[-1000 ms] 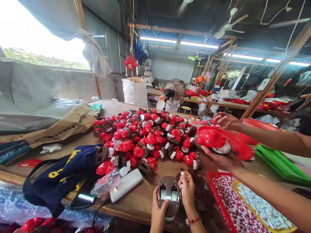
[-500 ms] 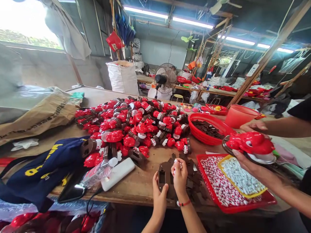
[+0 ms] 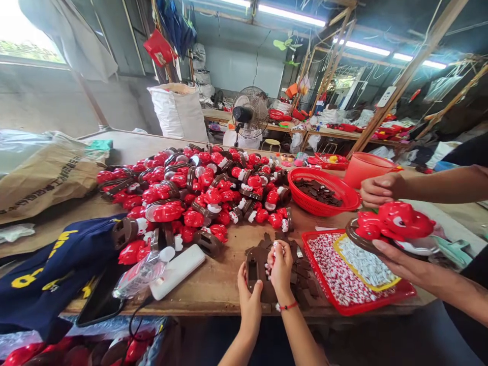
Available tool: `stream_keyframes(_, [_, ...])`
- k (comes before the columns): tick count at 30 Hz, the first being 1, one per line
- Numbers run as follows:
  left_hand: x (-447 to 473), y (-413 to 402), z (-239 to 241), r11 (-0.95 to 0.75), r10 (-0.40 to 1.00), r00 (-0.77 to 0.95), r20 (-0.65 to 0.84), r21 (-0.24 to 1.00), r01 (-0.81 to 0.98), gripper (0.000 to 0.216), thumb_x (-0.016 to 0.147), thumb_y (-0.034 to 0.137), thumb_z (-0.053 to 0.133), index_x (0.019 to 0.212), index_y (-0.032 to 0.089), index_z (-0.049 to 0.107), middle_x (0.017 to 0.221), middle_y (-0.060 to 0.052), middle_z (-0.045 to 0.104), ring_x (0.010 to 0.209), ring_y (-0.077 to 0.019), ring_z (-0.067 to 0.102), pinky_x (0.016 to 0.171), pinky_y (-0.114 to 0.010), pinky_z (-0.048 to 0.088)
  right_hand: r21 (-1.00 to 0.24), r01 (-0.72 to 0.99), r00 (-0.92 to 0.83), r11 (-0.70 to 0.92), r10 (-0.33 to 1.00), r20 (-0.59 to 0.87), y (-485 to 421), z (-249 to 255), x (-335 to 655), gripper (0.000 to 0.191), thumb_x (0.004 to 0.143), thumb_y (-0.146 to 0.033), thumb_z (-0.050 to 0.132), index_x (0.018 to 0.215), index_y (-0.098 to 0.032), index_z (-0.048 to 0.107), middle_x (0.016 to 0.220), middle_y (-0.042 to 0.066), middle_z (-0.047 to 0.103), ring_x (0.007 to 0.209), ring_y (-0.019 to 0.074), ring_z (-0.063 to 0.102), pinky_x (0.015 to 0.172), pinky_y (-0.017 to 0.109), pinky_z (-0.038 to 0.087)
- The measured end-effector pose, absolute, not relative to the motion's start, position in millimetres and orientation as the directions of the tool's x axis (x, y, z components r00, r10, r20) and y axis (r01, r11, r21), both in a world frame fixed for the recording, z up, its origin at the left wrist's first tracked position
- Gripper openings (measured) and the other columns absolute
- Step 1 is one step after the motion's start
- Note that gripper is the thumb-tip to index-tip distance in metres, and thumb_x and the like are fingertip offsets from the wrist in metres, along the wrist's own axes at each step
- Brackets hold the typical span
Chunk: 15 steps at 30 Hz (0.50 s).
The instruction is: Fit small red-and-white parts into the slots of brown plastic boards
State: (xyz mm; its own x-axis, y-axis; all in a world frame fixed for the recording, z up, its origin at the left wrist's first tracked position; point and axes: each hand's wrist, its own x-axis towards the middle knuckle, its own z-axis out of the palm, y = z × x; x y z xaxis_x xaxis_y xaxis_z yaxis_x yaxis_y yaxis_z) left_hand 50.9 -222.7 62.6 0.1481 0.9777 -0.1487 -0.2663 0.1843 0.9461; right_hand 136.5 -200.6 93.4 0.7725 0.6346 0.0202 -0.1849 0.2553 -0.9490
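Over the table (image 3: 217, 290), the left hand (image 3: 249, 300) clamps a brown base (image 3: 262, 279), right hand (image 3: 281, 268) curled round small pieces (image 3: 276, 245).

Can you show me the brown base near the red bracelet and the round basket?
Brown base (image 3: 262, 265): head view, on its face beside an opening.
Round basket (image 3: 311, 207): head view, on its front wall.

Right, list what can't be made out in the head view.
Small pieces, head view: the right hand hides how many it holds.
Brown base, head view: the right hand covers its right part.
White pieces, head view: too small to read any markings.
Navy bag, head view: folds hide its full lettering.
Co-worker's sleeve, head view: cut off by the right edge.
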Motion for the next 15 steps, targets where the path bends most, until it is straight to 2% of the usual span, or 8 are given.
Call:
stream_keyframes(4, [49,-219,66,0.186,0.979,0.128,-0.156,0.946,-0.264,0.057,0.061,0.031,0.057,0.114,0.020,0.039,0.119,-0.009,0.047,0.111,-0.0242,0.043,0.095,-0.036,0.032,-0.899,-0.270,0.774,0.346,0.633,0.011,-201,99,141,0.027,0.071,-0.043,0.049,0.076,-0.018,0.039,0.051,-0.010,0.036,0.035,0.0004,0.030,0.032,0.012,0.022])
stream_keyframes(9, [44,-216,62,0.203,0.977,0.130,-0.171,0.934,-0.295,0.054,0.060,0.030,0.058,0.110,0.020,0.041,0.113,-0.010,0.052,0.108,-0.0252,0.046,0.092,-0.037,0.036,-0.835,-0.406,0.743,0.372,0.666,-0.064,-204,104,142,0.029,0.067,-0.041,0.054,0.073,-0.018,0.038,0.050,-0.011,0.036,0.034,0.0003,0.028,0.032,0.012,0.020])
stream_keyframes(15, [44,-221,52,0.239,0.967,0.166,-0.194,0.918,-0.317,0.054,0.065,0.030,0.055,0.114,0.021,0.036,0.118,-0.009,0.046,0.110,-0.0227,0.044,0.093,-0.035,0.035,-0.752,-0.518,0.711,0.407,0.694,-0.114,-206,107,139,0.025,0.065,-0.035,0.054,0.067,-0.017,0.036,0.050,-0.010,0.036,0.036,0.0004,0.029,0.034,0.013,0.021])
